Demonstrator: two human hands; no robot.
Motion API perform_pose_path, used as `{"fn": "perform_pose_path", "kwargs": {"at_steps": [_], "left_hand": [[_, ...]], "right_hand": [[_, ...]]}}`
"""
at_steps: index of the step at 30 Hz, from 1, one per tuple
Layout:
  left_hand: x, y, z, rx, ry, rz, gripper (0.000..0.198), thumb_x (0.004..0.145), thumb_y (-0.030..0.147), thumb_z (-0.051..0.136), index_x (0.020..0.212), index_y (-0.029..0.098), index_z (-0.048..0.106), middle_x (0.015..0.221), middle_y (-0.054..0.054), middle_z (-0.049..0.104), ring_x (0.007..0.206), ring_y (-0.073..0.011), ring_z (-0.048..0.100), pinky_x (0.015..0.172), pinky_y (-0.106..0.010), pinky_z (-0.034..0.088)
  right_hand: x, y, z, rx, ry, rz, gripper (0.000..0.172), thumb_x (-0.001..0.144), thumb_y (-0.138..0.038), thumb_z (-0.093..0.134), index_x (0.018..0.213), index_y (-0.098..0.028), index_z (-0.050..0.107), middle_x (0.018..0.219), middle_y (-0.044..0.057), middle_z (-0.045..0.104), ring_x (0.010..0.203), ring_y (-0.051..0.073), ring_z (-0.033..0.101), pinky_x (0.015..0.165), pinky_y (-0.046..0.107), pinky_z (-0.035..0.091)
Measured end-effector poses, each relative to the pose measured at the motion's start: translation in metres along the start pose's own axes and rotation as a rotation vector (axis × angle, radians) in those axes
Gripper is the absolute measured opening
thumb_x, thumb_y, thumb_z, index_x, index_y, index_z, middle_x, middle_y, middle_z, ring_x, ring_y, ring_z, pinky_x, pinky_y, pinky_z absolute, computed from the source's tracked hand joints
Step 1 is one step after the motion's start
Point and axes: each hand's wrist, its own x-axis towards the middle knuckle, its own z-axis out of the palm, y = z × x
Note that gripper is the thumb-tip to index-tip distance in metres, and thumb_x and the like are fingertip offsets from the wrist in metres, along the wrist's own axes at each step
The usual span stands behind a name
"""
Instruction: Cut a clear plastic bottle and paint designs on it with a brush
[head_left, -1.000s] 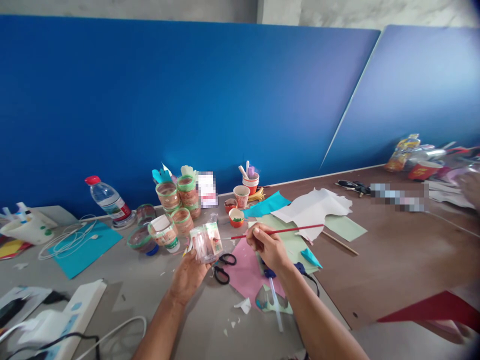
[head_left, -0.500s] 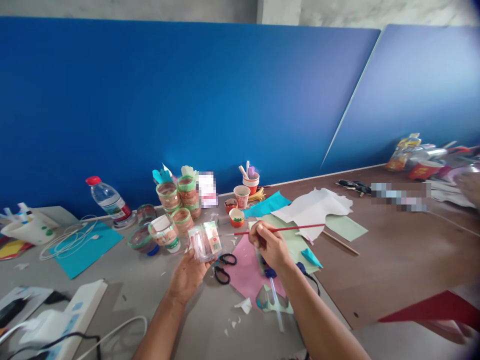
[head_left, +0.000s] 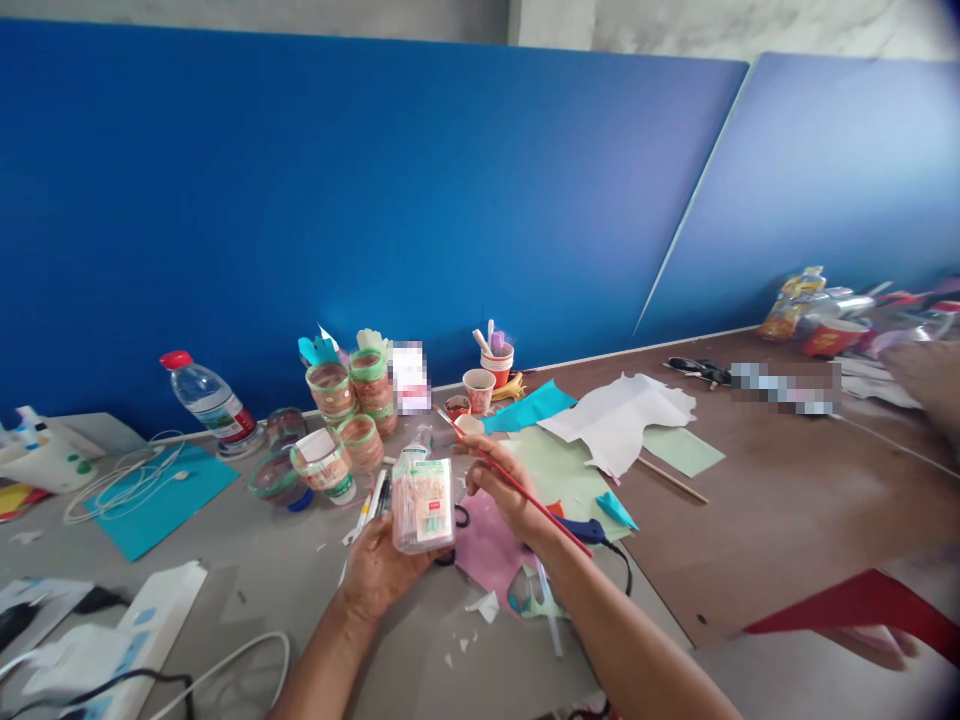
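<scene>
My left hand is closed around a small clear plastic container with a red-and-green label, held upright above the grey table. My right hand pinches a thin red paintbrush. Its bristle end points up and left toward a small orange cup, and its handle slants down to the right over my wrist. Black scissors lie half hidden just behind the container, on a pink sheet.
Taped plastic cups and a water bottle stand at the back left. Coloured and white paper sheets spread to the right. White cables and a power strip lie at left. Another person's hand shows at far right.
The brush has swung from lying level, pointing right, to a diagonal with its tip near the orange cup. My left hand has turned the container upright and drawn it closer.
</scene>
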Motion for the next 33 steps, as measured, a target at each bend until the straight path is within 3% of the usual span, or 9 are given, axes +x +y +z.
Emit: {"fn": "perform_pose_path", "kwargs": {"at_steps": [7,16,24,29,33], "left_hand": [[0.002,-0.005,0.007,0.083,0.064,-0.078,0.047,0.078,0.045,0.059,0.113,0.014,0.068,0.115,-0.016,0.07,0.107,-0.0336,0.064,0.093,-0.047,0.046],[0.0,-0.007,0.006,0.075,0.143,-0.112,0.036,0.076,0.033,0.067,0.107,0.014,0.071,0.107,-0.014,0.072,0.1,-0.031,0.067,0.093,-0.045,0.048],[0.003,-0.003,0.015,0.092,0.078,-0.158,0.037,0.084,0.039,0.06,0.111,0.015,0.069,0.113,-0.013,0.071,0.106,-0.0303,0.064,0.095,-0.045,0.046],[0.004,0.002,0.009,0.187,-0.014,-0.046,0.051,0.081,0.051,0.061,0.115,0.014,0.067,0.117,-0.015,0.068,0.106,-0.0293,0.063,0.091,-0.04,0.047],[0.003,0.001,0.006,0.288,-0.043,-0.06,0.065,0.077,0.056,0.065,0.127,0.016,0.06,0.123,-0.016,0.065,0.11,-0.0302,0.061,0.094,-0.041,0.046]], "right_hand": [[-0.001,-0.003,0.003,0.024,0.001,0.082,0.03,0.076,-0.027,0.067,0.105,-0.024,0.067,0.095,0.004,0.068,0.062,0.012,0.053,0.061,0.027,0.046],[0.0,0.0,-0.003,0.031,0.05,0.095,0.023,0.074,-0.025,0.069,0.097,-0.024,0.071,0.081,0.0,0.063,0.065,0.012,0.051,0.06,0.025,0.043],[0.002,0.002,-0.007,0.173,0.059,0.095,0.015,0.073,-0.023,0.069,0.088,-0.023,0.07,0.074,-0.002,0.058,0.058,0.01,0.043,0.056,0.024,0.035],[0.004,-0.001,-0.009,0.099,0.056,0.067,0.015,0.074,-0.021,0.067,0.089,-0.022,0.069,0.074,-0.002,0.057,0.06,0.01,0.043,0.056,0.023,0.035],[0.006,-0.005,-0.01,0.002,0.116,0.032,0.015,0.072,-0.02,0.067,0.086,-0.022,0.069,0.074,-0.001,0.058,0.063,0.011,0.047,0.057,0.024,0.038]]}}
